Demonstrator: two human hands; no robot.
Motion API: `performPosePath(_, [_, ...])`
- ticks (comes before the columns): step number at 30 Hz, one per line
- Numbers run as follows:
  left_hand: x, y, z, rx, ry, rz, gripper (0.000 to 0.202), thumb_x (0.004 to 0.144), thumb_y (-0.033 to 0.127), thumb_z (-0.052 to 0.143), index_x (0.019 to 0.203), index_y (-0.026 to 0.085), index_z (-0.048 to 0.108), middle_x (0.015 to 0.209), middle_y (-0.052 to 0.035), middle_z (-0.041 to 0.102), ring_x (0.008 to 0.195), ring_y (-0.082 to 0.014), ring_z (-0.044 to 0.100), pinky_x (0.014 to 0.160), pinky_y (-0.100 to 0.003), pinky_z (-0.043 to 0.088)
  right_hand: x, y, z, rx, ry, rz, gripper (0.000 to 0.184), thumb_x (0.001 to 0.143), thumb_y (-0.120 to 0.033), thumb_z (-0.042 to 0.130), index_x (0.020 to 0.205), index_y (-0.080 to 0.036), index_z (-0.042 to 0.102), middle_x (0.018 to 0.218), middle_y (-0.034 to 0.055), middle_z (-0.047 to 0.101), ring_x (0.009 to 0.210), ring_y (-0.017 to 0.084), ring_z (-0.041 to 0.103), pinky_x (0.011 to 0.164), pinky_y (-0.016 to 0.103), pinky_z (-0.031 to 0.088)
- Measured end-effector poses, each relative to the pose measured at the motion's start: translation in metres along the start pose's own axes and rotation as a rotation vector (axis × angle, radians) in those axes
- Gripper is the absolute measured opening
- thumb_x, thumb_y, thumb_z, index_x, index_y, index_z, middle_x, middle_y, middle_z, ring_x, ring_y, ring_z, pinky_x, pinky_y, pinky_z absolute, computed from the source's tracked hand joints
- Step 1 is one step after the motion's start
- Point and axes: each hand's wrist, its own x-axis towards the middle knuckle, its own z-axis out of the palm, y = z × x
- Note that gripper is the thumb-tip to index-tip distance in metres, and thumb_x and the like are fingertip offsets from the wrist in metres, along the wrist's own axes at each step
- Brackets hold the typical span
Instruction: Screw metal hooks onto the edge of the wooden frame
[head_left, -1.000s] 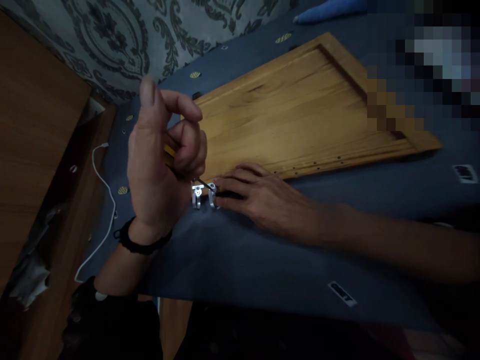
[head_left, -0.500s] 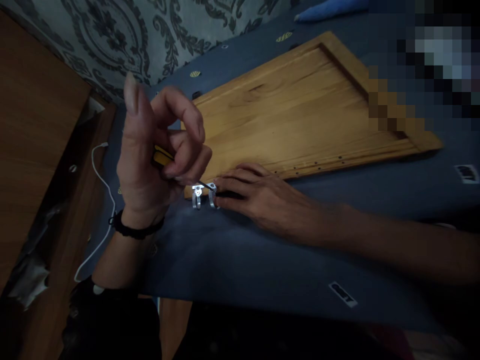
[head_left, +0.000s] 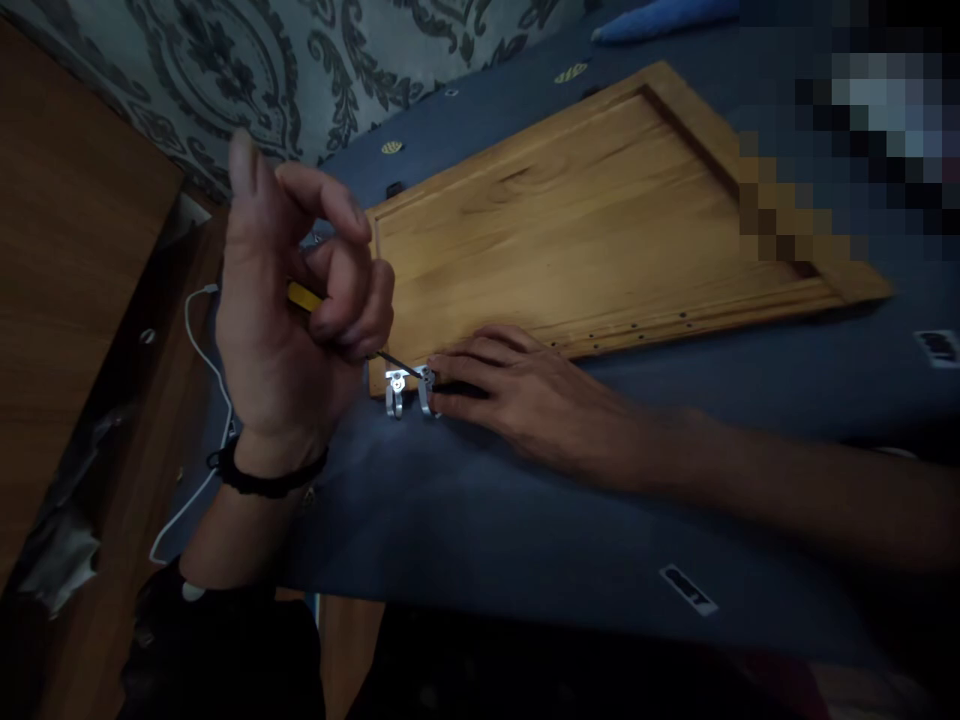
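My left hand (head_left: 289, 310) is closed round a screwdriver with a yellow handle (head_left: 306, 296), thumb pointing up. Its thin dark shaft slants down to a shiny metal hinge piece (head_left: 407, 390) at the near left corner of a wooden panel (head_left: 585, 220). My right hand (head_left: 517, 390) lies on the dark blue surface (head_left: 487, 520), its fingertips pressed against the right side of the hinge piece, holding it at the panel's edge. The panel lies flat, with a row of small holes along its near edge.
A white cable (head_left: 202, 400) runs down the left edge of the blue surface. A brown wooden board (head_left: 67, 290) stands at the left, patterned wallpaper (head_left: 262, 70) behind. Small labels (head_left: 686, 588) are stuck on the blue surface. The top right corner is blurred out.
My left hand has shifted left and turned round the screwdriver handle, more of the shaft now showing. My right hand and the hinge piece have stayed put.
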Motion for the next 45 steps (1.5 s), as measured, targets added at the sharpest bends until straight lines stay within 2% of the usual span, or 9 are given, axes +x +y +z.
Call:
performPosePath(6, [-0.003, 0.001, 0.003, 0.011, 0.063, -0.052, 0.056, 0.107, 0.051, 0.04, 0.067, 0.018, 0.061, 0.043, 0.0077, 0.016, 0.033, -0.0062, 0.008, 0.034, -0.025, 0.012, 0.0, 0.0, 0.002, 0.008, 0.027, -0.013, 0.024, 0.103, -0.017, 0.053, 0.118, -0.018, 0.072, 0.129, 0.0124, 0.072, 0.116, 0.028, 0.061, 0.101, 0.048, 0.048])
performPosePath(13, [-0.005, -0.001, 0.001, -0.012, 0.03, -0.066, 0.054, 0.101, 0.061, 0.049, 0.067, 0.02, 0.059, 0.042, 0.0076, 0.017, 0.033, -0.0069, 0.013, 0.036, -0.027, 0.012, -0.001, 0.001, 0.004, 0.02, 0.049, -0.017, 0.024, 0.103, -0.016, 0.053, 0.118, -0.018, 0.072, 0.129, 0.0119, 0.071, 0.116, 0.028, 0.06, 0.101, 0.048, 0.048])
performPosePath(16, [-0.004, -0.003, 0.002, -0.015, 0.013, -0.087, 0.052, 0.099, 0.062, 0.052, 0.069, 0.02, 0.06, 0.043, 0.0063, 0.023, 0.035, -0.0079, 0.02, 0.036, -0.026, 0.016, 0.0, 0.001, 0.003, 0.019, 0.052, -0.021, 0.025, 0.101, -0.014, 0.054, 0.119, -0.017, 0.072, 0.128, 0.0113, 0.072, 0.116, 0.028, 0.061, 0.101, 0.047, 0.049])
performPosePath(20, [-0.003, -0.007, 0.004, 0.0, 0.107, -0.047, 0.052, 0.097, 0.065, 0.053, 0.073, 0.02, 0.061, 0.05, 0.0029, 0.035, 0.04, -0.009, 0.03, 0.039, -0.026, 0.022, 0.001, 0.001, 0.002, 0.005, 0.042, -0.012, 0.026, 0.099, -0.011, 0.054, 0.115, -0.02, 0.073, 0.125, 0.009, 0.074, 0.117, 0.026, 0.063, 0.101, 0.046, 0.049])
performPosePath(23, [-0.006, -0.008, 0.007, 0.002, 0.16, -0.031, 0.047, 0.098, 0.062, 0.055, 0.077, 0.02, 0.06, 0.052, 0.0035, 0.034, 0.042, -0.0087, 0.028, 0.04, -0.026, 0.02, 0.0, 0.001, 0.002, 0.017, 0.07, -0.02, 0.027, 0.1, -0.011, 0.054, 0.116, -0.02, 0.072, 0.126, 0.0099, 0.074, 0.117, 0.026, 0.063, 0.101, 0.047, 0.049])
performPosePath(30, [-0.008, -0.01, 0.009, -0.1, 0.052, -0.002, 0.04, 0.096, 0.053, 0.064, 0.076, 0.02, 0.061, 0.047, 0.0091, 0.022, 0.037, -0.0055, 0.01, 0.035, -0.022, 0.012, 0.0, 0.001, 0.002, 0.033, 0.072, -0.03, 0.028, 0.098, -0.008, 0.053, 0.117, -0.017, 0.072, 0.127, 0.0106, 0.073, 0.117, 0.026, 0.062, 0.102, 0.045, 0.049])
performPosePath(34, [-0.004, -0.008, 0.006, -0.121, -0.022, -0.056, 0.041, 0.097, 0.052, 0.064, 0.073, 0.019, 0.058, 0.044, 0.0106, 0.021, 0.035, -0.0041, 0.009, 0.034, -0.018, 0.015, 0.0, 0.002, 0.001, -0.01, 0.031, -0.023, 0.031, 0.097, -0.008, 0.053, 0.118, -0.021, 0.072, 0.126, 0.0086, 0.073, 0.118, 0.025, 0.062, 0.101, 0.046, 0.049])
performPosePath(39, [-0.003, -0.006, 0.003, -0.144, -0.083, -0.075, 0.039, 0.099, 0.046, 0.062, 0.073, 0.018, 0.057, 0.045, 0.0109, 0.023, 0.035, -0.0034, 0.011, 0.035, -0.016, 0.018, 0.0, 0.001, 0.001, 0.004, 0.04, -0.021, 0.031, 0.097, -0.009, 0.055, 0.121, -0.019, 0.071, 0.126, 0.0106, 0.073, 0.118, 0.026, 0.062, 0.101, 0.046, 0.05])
performPosePath(45, [-0.003, -0.003, 0.003, -0.17, -0.038, -0.043, 0.041, 0.099, 0.044, 0.063, 0.07, 0.016, 0.059, 0.044, 0.0103, 0.023, 0.035, -0.003, 0.013, 0.034, -0.016, 0.017, 0.0, 0.0, 0.0, -0.001, 0.06, -0.017, 0.028, 0.1, -0.011, 0.052, 0.118, -0.018, 0.072, 0.127, 0.0099, 0.073, 0.119, 0.025, 0.062, 0.103, 0.044, 0.049])
